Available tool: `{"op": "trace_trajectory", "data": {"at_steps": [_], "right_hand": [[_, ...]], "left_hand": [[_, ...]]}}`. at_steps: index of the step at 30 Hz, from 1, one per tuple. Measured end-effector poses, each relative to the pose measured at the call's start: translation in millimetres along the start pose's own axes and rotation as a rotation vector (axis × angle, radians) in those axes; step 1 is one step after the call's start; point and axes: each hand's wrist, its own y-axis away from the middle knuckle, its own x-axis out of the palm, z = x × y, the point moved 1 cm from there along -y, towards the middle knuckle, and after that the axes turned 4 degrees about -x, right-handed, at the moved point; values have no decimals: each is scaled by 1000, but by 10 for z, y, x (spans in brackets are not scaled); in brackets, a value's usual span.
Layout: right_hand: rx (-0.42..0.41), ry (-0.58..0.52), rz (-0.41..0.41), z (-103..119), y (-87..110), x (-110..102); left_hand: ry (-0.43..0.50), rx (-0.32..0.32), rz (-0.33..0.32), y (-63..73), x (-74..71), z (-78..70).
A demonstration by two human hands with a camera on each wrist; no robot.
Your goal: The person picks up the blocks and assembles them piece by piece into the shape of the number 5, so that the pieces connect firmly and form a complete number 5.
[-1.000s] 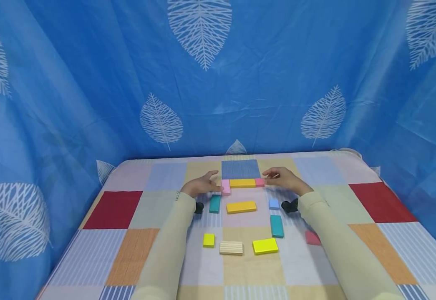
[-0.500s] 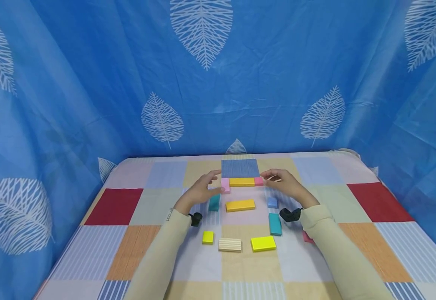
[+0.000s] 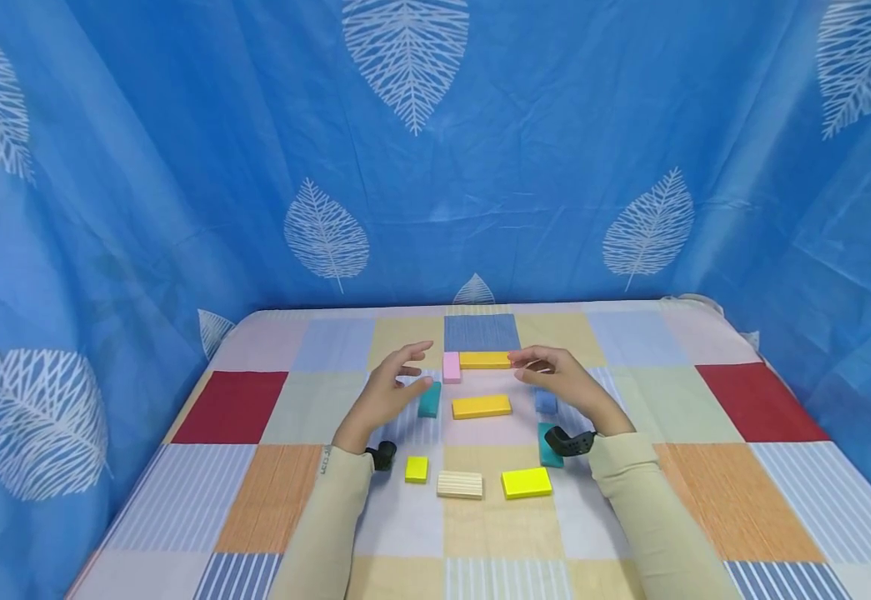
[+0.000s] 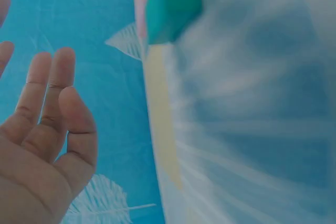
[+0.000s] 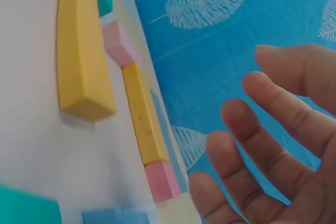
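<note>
My left hand (image 3: pixel 386 392) hovers with loose fingers left of the light pink block (image 3: pixel 452 367) and the teal block (image 3: pixel 429 400), holding nothing. In the left wrist view its fingers are spread apart. My right hand (image 3: pixel 566 383) is raised above the right side of the back row, its fingers relaxed and nothing in them. That row joins the light pink block, an orange-yellow block (image 3: pixel 485 360) and a small pink block (image 5: pixel 161 181), which the right hand covers in the head view. A second orange-yellow block (image 3: pixel 482 407) lies in front of the row.
A blue block (image 3: pixel 546 402) and another teal block (image 3: pixel 549 446) lie beneath the right wrist. Nearer are a small yellow block (image 3: pixel 416 469), a ridged wooden block (image 3: pixel 460 485) and a yellow block (image 3: pixel 527 482). A patchwork cloth (image 3: pixel 240 500) covers the table; blue curtains (image 3: pixel 480 217) surround it.
My left hand has drawn back from the light pink block, toward me and to the left. My right hand has shifted left, covering the small pink block; a red block is now hidden behind the right arm.
</note>
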Motion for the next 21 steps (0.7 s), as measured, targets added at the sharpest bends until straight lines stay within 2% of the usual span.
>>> {"op": "trace_trajectory", "data": {"at_steps": [8, 15, 18, 21], "right_hand": [[-8, 15, 36, 54, -12, 58], [-59, 91, 30, 6, -24, 91], [-68, 121, 41, -30, -34, 127], [-44, 146, 56, -52, -22, 155]], "left_hand": [[4, -168, 91, -10, -16, 150], [-31, -183, 131, -32, -5, 223], [-58, -213, 148, -34, -3, 244], [-87, -251, 165, -38, -6, 246]]}}
